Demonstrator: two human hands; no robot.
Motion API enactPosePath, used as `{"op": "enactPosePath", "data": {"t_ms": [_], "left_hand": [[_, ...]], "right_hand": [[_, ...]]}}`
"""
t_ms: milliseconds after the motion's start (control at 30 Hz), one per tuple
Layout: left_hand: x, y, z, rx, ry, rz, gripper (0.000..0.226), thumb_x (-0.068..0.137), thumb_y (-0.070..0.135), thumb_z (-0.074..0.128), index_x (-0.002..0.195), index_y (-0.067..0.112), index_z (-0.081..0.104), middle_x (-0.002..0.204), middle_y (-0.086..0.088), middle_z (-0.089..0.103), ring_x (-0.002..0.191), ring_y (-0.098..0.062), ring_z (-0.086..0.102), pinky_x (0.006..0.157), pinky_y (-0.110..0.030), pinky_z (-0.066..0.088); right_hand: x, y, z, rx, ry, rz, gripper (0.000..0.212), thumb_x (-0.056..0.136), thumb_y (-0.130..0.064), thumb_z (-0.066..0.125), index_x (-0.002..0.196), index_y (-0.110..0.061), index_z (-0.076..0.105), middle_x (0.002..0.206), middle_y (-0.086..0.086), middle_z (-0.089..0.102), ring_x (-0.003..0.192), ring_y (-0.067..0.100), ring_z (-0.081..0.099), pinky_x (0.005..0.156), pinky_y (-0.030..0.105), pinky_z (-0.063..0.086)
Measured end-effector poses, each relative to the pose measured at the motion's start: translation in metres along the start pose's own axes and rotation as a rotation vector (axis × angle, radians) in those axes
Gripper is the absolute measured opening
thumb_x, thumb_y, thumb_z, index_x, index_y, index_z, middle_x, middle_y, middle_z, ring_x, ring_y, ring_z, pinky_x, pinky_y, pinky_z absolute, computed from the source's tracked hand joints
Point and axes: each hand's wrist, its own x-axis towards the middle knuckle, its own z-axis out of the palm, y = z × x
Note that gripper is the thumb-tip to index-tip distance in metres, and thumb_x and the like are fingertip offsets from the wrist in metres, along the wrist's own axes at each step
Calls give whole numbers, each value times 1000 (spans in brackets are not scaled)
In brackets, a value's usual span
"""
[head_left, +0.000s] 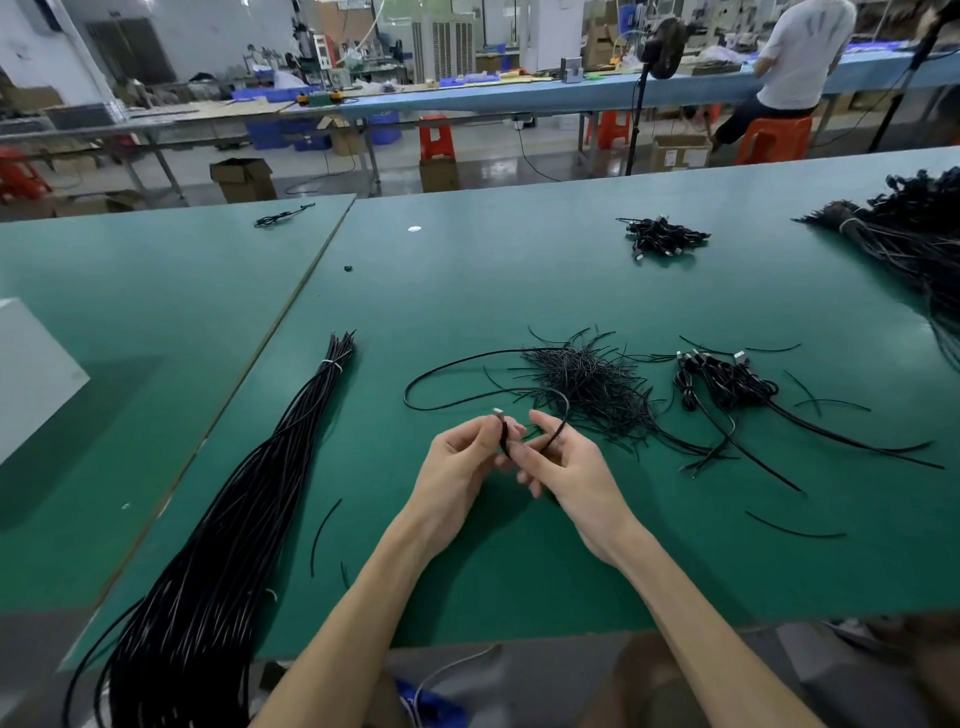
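Note:
Over the green table (519, 545), my left hand (460, 462) pinches the end of a black cable (441, 370) just below its small silver plug (498, 412). My right hand (566, 467) holds the same cable a little further along, its fingers curled round it. From my right hand the cable runs in a wide loop out to the left and back toward a pile of short black ties (592, 382).
A long tied bundle of black cables (249, 493) lies on the left and hangs over the near edge. Coiled finished cables (727, 382) lie right of the ties, another small heap (662, 236) farther back, and a big bundle (914, 234) at far right. Loose ties are scattered around.

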Motion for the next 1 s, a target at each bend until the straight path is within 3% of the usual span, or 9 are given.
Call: {"op": "enactPosePath", "data": {"t_ms": [100, 167, 233, 300, 367, 500, 633, 900, 1000], "left_hand": [[2, 2, -2, -114, 148, -8, 39, 102, 45, 51, 82, 16, 68, 96, -9, 70, 91, -26, 69, 81, -33, 57], [1, 3, -6, -230, 233, -24, 37, 102, 45, 48, 82, 17, 63, 79, -5, 65, 77, -24, 66, 77, -32, 57], [1, 4, -9, -304, 265, -37, 34, 102, 45, 48, 87, 16, 60, 66, 0, 56, 65, -21, 62, 75, -32, 56], [0, 5, -11, -358, 244, -59, 34, 105, 44, 45, 91, 16, 59, 57, 5, 46, 55, -15, 55, 78, -32, 55], [-2, 7, -14, -477, 195, -95, 35, 107, 41, 44, 91, 14, 60, 53, 9, 35, 46, -9, 40, 75, -27, 56], [-5, 14, -19, -734, 94, -131, 35, 110, 30, 42, 92, 8, 63, 55, 8, 28, 47, -10, 20, 56, -20, 42], [-6, 17, -16, -743, 64, -126, 30, 111, 24, 39, 103, 6, 61, 65, 6, 27, 55, -10, 27, 64, -23, 43], [-6, 14, -17, -695, 175, -61, 34, 105, 35, 48, 85, 13, 67, 72, 5, 45, 62, -10, 50, 89, -29, 56], [-4, 12, -16, -659, 175, -47, 38, 103, 41, 48, 79, 16, 65, 68, 6, 48, 64, -10, 56, 90, -30, 56]], "right_hand": [[0, 1, 1, -31, 45, 3, 118, 73, -44, 83, 164, -20, 11, 106, 1, 63, 75, 8, 63, 78, 26, 54], [0, 0, 0, -9, 67, -16, 117, 76, -34, 85, 164, -26, 8, 117, 1, 57, 76, 7, 64, 78, 24, 55], [-2, -1, 0, -75, 38, -55, 88, 85, -20, 82, 157, -27, 31, 122, 4, 56, 77, 9, 67, 76, 25, 55], [-3, -2, 2, -231, -7, -104, 38, 93, -20, 75, 128, -22, 62, 118, 9, 59, 71, 9, 67, 73, 25, 53], [-5, -3, 4, -283, -18, -129, 6, 99, -19, 68, 105, -18, 68, 112, 12, 58, 68, 11, 67, 71, 21, 52], [-5, -4, 6, -352, -62, -122, 15, 104, -23, 60, 98, -14, 69, 99, 13, 63, 59, 12, 63, 70, 20, 51], [-4, -2, 4, -321, -54, -98, 23, 105, -28, 57, 90, -12, 67, 92, 12, 69, 61, 16, 65, 72, 31, 54], [-2, 0, 7, -315, -17, -156, 26, 100, -36, 60, 106, -16, 75, 153, -3, 30, 86, 8, 73, 88, 17, 54], [-3, 0, 6, -321, -45, -184, 25, 104, -29, 57, 97, -17, 78, 141, -1, 49, 90, 4, 68, 82, 20, 55]]}}
